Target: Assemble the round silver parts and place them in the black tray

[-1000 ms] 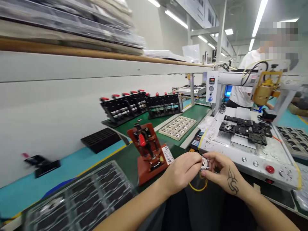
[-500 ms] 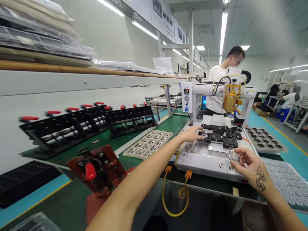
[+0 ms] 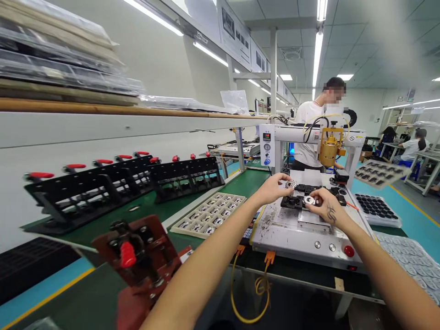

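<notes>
Over the black fixture blocks point(image 3: 292, 202) on the machine's bed, my left hand point(image 3: 274, 189) pinches a round metal watch case point(image 3: 290, 184) between thumb and fingers. Close to it on the right, my right hand point(image 3: 326, 204) is closed on a second round watch case point(image 3: 310, 200), pale in the middle with a silvery rim. This one is just above or touching the fixture; I cannot tell which. Both hands partly cover the blocks. The gold dispensing head point(image 3: 329, 149) of the white benchtop machine point(image 3: 299, 130) hangs behind them.
A beige tray of metal cases point(image 3: 174, 228) lies left of the machine. At the right are a tray of black round pieces point(image 3: 376, 210), a tilted tray point(image 3: 381, 174) above it, and a clear blister tray point(image 3: 409, 259). A red clamp fixture point(image 3: 137, 256) stands near my left arm. A co-worker point(image 3: 305, 112) stands behind.
My right hand has moved up and left with its watch case to the fixture. My left hand has lifted a case off the blocks. At right, the upper tray has risen, uncovering black round pieces.
</notes>
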A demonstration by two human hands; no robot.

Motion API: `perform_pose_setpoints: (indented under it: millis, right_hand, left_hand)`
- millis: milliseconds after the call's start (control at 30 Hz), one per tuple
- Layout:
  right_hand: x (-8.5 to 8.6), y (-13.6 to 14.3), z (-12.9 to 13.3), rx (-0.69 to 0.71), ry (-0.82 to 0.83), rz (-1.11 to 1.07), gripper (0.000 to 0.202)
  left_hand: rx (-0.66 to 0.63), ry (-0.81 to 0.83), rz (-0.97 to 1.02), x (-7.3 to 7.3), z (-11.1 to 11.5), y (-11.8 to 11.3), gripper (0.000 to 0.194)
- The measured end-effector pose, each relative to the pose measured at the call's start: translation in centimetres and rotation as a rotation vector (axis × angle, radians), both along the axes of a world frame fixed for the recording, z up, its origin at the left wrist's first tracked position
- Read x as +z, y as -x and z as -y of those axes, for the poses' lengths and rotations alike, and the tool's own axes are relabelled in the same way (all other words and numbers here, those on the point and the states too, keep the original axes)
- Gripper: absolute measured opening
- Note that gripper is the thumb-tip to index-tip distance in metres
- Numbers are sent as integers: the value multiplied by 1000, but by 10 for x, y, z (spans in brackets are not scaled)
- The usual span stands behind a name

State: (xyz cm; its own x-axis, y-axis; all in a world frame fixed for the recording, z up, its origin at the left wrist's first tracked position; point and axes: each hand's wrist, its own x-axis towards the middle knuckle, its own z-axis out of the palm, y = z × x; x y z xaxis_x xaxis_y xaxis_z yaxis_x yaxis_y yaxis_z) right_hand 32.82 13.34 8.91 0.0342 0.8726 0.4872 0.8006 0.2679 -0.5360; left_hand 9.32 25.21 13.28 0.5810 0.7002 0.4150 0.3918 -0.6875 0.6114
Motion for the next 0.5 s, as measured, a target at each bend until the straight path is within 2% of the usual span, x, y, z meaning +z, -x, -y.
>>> perform_pose_setpoints:
  millis: [100, 200, 400, 500]
  right_hand:
    - [6, 15, -49, 46, 85, 67, 27]
    - [5, 24, -78, 72, 196, 130, 27]
    - [-2, 23, -88, 101, 284, 222, 27]
    - [-3, 27, -89, 85, 268, 253, 25]
  left_hand:
    - [-16, -34, 119, 3, 28, 20, 41]
    - [-41, -69, 227, -2, 54, 49, 35]
    - [43, -41, 295, -31, 89, 112, 33]
    - [64, -31, 318, -43, 102, 121, 33]
